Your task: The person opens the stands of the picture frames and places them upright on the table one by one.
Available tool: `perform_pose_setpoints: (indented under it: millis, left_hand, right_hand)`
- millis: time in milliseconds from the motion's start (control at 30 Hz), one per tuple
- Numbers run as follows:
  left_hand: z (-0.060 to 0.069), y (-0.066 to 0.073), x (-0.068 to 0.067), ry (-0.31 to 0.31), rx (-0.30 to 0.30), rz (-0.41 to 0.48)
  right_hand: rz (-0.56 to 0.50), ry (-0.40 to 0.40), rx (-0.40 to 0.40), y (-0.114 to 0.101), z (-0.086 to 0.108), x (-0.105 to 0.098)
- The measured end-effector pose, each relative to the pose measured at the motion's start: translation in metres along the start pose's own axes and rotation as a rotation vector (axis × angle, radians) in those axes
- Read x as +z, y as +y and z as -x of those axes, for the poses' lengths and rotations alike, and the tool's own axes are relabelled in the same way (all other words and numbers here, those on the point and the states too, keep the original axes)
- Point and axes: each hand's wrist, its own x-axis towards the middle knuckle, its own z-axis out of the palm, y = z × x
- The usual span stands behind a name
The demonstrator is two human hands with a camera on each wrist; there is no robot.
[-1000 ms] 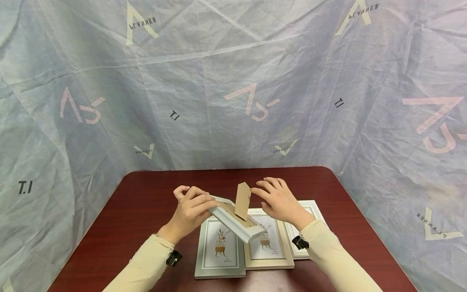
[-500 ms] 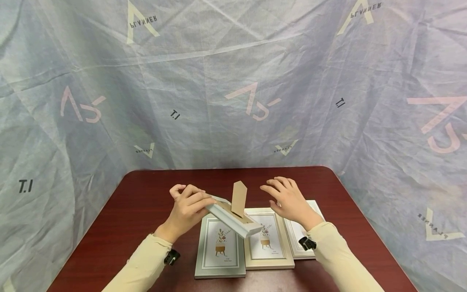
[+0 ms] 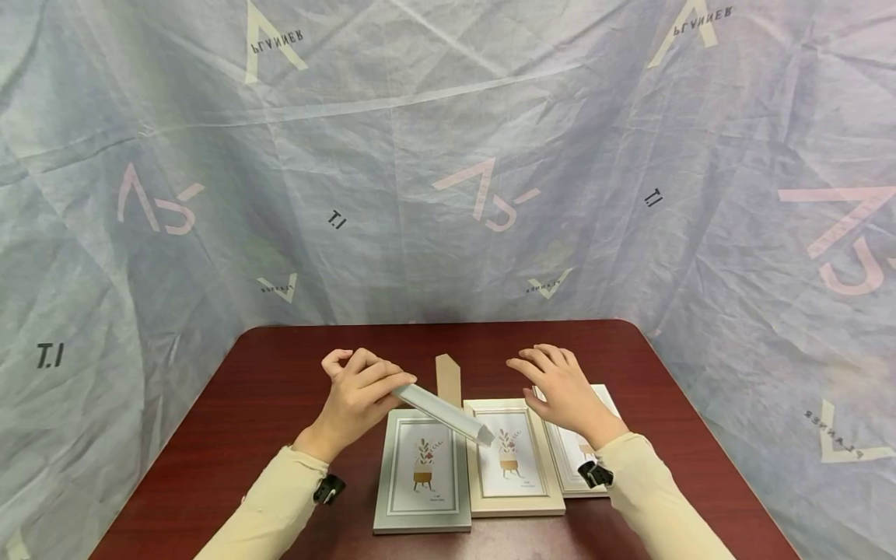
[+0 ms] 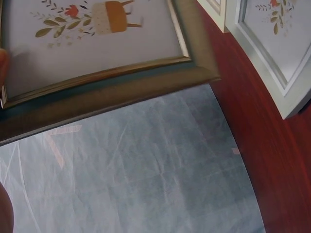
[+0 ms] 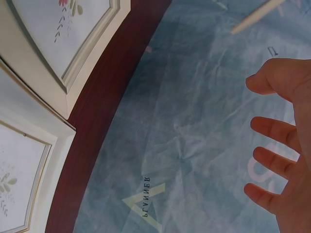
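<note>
My left hand (image 3: 357, 400) grips a picture frame (image 3: 448, 416) by its edge and holds it tilted above the table. Its tan easel stand (image 3: 449, 381) sticks out from the back, swung open. In the left wrist view the front of this picture frame (image 4: 155, 87) shows a print of a potted plant; only slivers of fingers are visible there. My right hand (image 3: 568, 397) hovers over the frames on the right, holding nothing. Spread, slightly bent fingers (image 5: 274, 162) show in the right wrist view, with a pale thin bar, likely part of the stand, farther off.
Three more picture frames lie face up side by side on the dark red table (image 3: 280, 389): a grey-green frame (image 3: 383, 490), a cream frame (image 3: 518, 511) and a white frame (image 3: 577, 491), partly under my right hand. A grey printed cloth (image 3: 392, 257) hangs behind and at both sides.
My right hand has drawn away to the right from the easel stand. The held picture frame has tilted, so its back is hidden from the head view and its long edge shows.
</note>
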Motion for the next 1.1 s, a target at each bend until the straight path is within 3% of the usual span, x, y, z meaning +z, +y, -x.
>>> perform_pose_setpoints:
  millis: [300, 767, 1100]
  left_hand:
    - [-0.004, 0.0, 0.0, -0.016, -0.033, -0.013]
    - [-0.005, 0.002, 0.003, -0.028, -0.058, -0.046]
    - [0.0, 0.004, 0.004, -0.117, -0.15, -0.026]
  right_hand:
    - [-0.014, 0.03, 0.003, -0.007, 0.002, 0.0]
    - [-0.006, -0.005, 0.012, -0.016, 0.01, 0.006]
    - [-0.018, -0.026, 0.008, -0.026, 0.012, 0.011]
